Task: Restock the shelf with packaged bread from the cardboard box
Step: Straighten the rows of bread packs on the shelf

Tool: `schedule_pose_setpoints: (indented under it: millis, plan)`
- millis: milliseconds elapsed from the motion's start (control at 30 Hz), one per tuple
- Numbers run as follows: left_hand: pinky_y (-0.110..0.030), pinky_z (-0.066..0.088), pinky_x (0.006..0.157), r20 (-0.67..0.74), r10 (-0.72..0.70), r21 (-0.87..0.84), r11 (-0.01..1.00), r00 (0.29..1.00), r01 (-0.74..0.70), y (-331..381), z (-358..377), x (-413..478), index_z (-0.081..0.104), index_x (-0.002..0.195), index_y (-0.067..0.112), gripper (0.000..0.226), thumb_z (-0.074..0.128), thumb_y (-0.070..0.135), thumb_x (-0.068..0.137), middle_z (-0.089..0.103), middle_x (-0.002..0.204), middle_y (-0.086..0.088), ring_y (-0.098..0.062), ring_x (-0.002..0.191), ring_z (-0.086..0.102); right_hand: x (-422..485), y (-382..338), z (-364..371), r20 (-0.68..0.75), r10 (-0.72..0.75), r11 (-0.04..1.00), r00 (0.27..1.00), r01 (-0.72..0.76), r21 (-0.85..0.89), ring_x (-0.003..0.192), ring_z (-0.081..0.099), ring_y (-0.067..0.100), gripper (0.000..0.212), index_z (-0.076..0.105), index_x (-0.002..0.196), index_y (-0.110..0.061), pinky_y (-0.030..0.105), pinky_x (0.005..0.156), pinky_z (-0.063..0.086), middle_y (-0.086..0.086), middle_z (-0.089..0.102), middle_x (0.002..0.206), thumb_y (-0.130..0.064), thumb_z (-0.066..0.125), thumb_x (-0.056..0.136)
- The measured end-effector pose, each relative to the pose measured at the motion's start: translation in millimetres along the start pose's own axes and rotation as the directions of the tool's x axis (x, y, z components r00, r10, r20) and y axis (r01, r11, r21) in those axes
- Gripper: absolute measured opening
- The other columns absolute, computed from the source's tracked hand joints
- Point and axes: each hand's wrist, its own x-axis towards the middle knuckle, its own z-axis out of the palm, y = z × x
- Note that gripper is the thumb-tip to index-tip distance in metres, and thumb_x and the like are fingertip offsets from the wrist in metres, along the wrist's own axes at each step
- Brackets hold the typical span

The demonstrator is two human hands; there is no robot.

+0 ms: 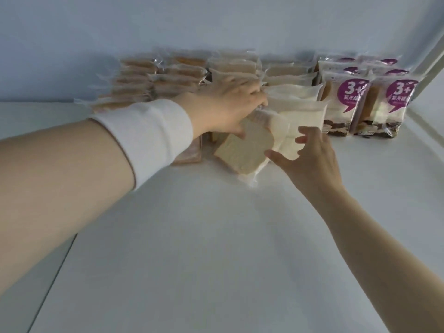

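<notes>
A clear-wrapped pack of white sliced bread (242,150) lies tilted on the white shelf (216,236), in front of the stacked rows. My left hand (223,109), with a white wristband, reaches over it, thumb under its far edge and fingers resting on the packs behind. My right hand (310,157) touches the pack's right side with spread fingers and thumb. The cardboard box is out of view.
Rows of clear bread packs (149,80) fill the back of the shelf at left and centre. Upright packs with purple labels (374,102) stand at the right, beside a slanted shelf post (430,66). The shelf's left edge (55,280) runs down the lower left.
</notes>
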Motion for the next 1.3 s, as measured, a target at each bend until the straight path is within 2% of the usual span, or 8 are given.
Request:
schedule_pose_setpoints:
  millis: [200, 467, 633, 733, 833, 1067, 1233, 1300]
  plan:
    - [-0.037, 0.030, 0.107, 0.020, -0.089, -0.019, 0.996, 0.996, 0.090, 5.3, 12.3, 8.1, 0.039, 0.136, 0.018, 0.081, 0.074, 0.047, 0.069, 0.042, 0.137, -0.005, -0.024, 0.129, 0.036, 6.2, 2.5, 29.4, 0.108, -0.002, 0.982, 0.994, -0.019, 0.189, 0.112, 0.056, 0.027, 0.065, 0.034, 0.131, -0.013, 0.038, 0.090, 0.046, 0.007, 0.060, 0.118, -0.036, 0.068, 0.080]
    - [-0.038, 0.035, 0.087, -0.050, -0.219, -0.070, 0.974, 0.974, 0.216, -10.1, -9.1, 1.2, 0.059, 0.104, 0.014, 0.052, 0.074, 0.047, 0.066, 0.053, 0.100, -0.004, -0.028, 0.109, 0.043, 21.0, 2.5, 46.6, -0.164, -0.258, 0.888, 0.952, 0.301, 0.348, 0.095, 0.058, 0.032, 0.054, 0.041, 0.124, -0.001, 0.045, 0.081, 0.051, 0.015, 0.055, 0.110, 0.000, 0.067, 0.078]
    - [-0.038, 0.044, 0.077, -0.003, -0.289, -0.120, 0.951, 0.957, 0.287, -15.6, -0.7, 0.1, 0.056, 0.096, 0.014, 0.044, 0.077, 0.040, 0.067, 0.049, 0.099, -0.007, -0.030, 0.101, 0.050, 16.8, 9.6, 66.1, -0.253, -0.503, 0.860, 0.826, 0.507, -0.053, 0.090, 0.056, 0.034, 0.084, 0.036, 0.125, -0.008, 0.030, 0.074, 0.051, 0.025, 0.049, 0.113, -0.001, 0.084, 0.056]
    - [-0.035, 0.037, 0.070, -0.030, -0.301, -0.097, 0.950, 0.953, 0.297, -19.4, 3.4, -0.1, 0.055, 0.098, 0.012, 0.046, 0.077, 0.039, 0.069, 0.050, 0.108, -0.011, -0.031, 0.102, 0.050, 20.1, 13.3, 81.4, -0.270, -0.532, 0.837, 0.803, 0.451, -0.311, 0.075, 0.057, 0.029, 0.062, 0.048, 0.100, -0.011, 0.031, 0.060, 0.048, 0.017, 0.056, 0.095, -0.004, 0.086, 0.051]
    - [-0.038, 0.041, 0.081, -0.035, -0.263, -0.107, 0.960, 0.964, 0.258, -25.2, 10.2, 1.7, 0.053, 0.107, 0.007, 0.051, 0.076, 0.036, 0.072, 0.048, 0.115, -0.014, -0.030, 0.110, 0.045, 30.1, 7.5, 89.9, -0.313, -0.542, 0.796, 0.780, 0.358, -0.488, 0.065, 0.053, 0.023, 0.041, 0.058, 0.082, -0.013, 0.027, 0.056, 0.043, 0.009, 0.058, 0.081, -0.006, 0.084, 0.051]
    - [-0.041, 0.036, 0.102, -0.054, -0.234, -0.093, 0.969, 0.971, 0.228, -32.4, 21.7, 6.8, 0.045, 0.123, 0.002, 0.063, 0.072, 0.035, 0.076, 0.043, 0.131, -0.015, -0.031, 0.123, 0.040, 44.3, -0.7, 98.6, -0.399, -0.536, 0.781, 0.744, 0.259, -0.567, 0.077, 0.036, 0.024, 0.025, 0.055, 0.083, -0.011, 0.030, 0.057, 0.041, 0.011, 0.061, 0.083, 0.003, 0.062, 0.064]
    - [-0.043, 0.034, 0.106, 0.007, -0.191, -0.045, 0.981, 0.982, 0.191, -33.8, 20.6, 5.8, 0.040, 0.127, 0.001, 0.078, 0.077, 0.039, 0.069, 0.042, 0.139, -0.015, -0.030, 0.130, 0.039, 30.6, -1.3, 102.6, -0.278, -0.469, 0.791, 0.838, 0.258, -0.555, 0.078, 0.058, 0.026, 0.059, 0.061, 0.090, -0.010, 0.028, 0.063, 0.046, 0.013, 0.064, 0.103, -0.040, 0.087, 0.047]
    - [-0.043, 0.036, 0.104, -0.001, -0.210, -0.021, 0.977, 0.978, 0.210, -33.5, 21.6, 7.6, 0.040, 0.127, 0.002, 0.077, 0.078, 0.036, 0.068, 0.045, 0.136, -0.015, -0.030, 0.128, 0.041, 38.1, -5.0, 107.7, -0.344, -0.471, 0.798, 0.812, 0.226, -0.559, 0.078, 0.050, 0.024, 0.060, 0.053, 0.090, -0.010, 0.028, 0.063, 0.042, 0.012, 0.062, 0.099, -0.033, 0.088, 0.047]
